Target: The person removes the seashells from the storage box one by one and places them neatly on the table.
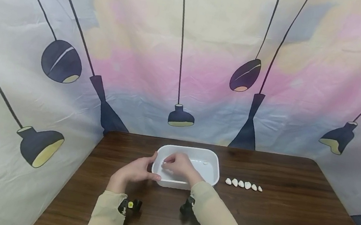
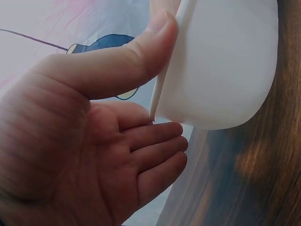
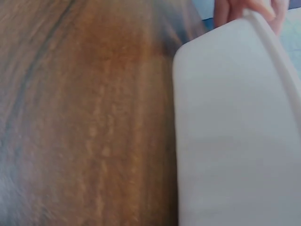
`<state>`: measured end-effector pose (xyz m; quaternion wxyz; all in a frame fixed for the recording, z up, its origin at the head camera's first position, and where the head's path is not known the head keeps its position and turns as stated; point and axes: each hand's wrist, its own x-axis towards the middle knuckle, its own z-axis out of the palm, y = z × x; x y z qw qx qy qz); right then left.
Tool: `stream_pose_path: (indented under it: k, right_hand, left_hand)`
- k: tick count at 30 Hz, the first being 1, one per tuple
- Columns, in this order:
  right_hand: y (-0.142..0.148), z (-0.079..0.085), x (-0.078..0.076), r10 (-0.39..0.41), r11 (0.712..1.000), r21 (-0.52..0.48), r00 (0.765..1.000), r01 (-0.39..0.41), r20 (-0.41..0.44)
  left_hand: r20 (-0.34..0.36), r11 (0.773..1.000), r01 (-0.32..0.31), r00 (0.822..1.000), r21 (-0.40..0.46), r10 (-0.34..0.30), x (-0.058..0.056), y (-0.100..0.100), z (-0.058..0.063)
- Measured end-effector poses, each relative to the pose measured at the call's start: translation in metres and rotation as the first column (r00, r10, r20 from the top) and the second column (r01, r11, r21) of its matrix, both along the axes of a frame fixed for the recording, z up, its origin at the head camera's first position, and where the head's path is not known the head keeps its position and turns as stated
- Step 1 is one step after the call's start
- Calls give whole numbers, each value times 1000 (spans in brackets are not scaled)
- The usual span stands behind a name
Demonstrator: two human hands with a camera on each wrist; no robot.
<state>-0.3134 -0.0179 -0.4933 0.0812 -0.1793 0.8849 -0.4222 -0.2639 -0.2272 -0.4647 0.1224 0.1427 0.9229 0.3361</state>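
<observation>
A white rectangular plastic tray (image 1: 213,170) stands on the table. My left hand (image 1: 136,169) holds its left end, thumb on the rim at the near corner and index finger at the far corner. In the left wrist view the other fingers of the left hand (image 2: 117,146) stretch out beside the tray wall (image 2: 221,66). My right hand (image 1: 180,164) reaches over the near rim into the tray's left part, pinching a small white shell-like piece (image 1: 164,163) mostly hidden by the fingertips. Another pale piece (image 1: 205,163) lies on the tray floor at the right.
Right of the tray, several small white shell-like pieces (image 1: 241,183) lie in a row on the dark wooden table (image 1: 290,218). A cloth printed with hanging lamps (image 1: 186,71) hangs behind the table. Cameras are strapped to both wrists, close to the tabletop.
</observation>
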Motion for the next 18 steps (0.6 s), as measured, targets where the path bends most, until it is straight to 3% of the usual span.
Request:
stream_pose_path:
  k: [8,18]
  right_hand:
    - [6,11,0,50,998,-44,998,-51,-38]
    - [24,9,0,35,998,-51,999,-37,-41]
  left_hand:
    - [-1,1000,0,1000,-6,0,-1,-1,-1]
    - [9,1000,-14,1000,-5,14,-1,-1,-3]
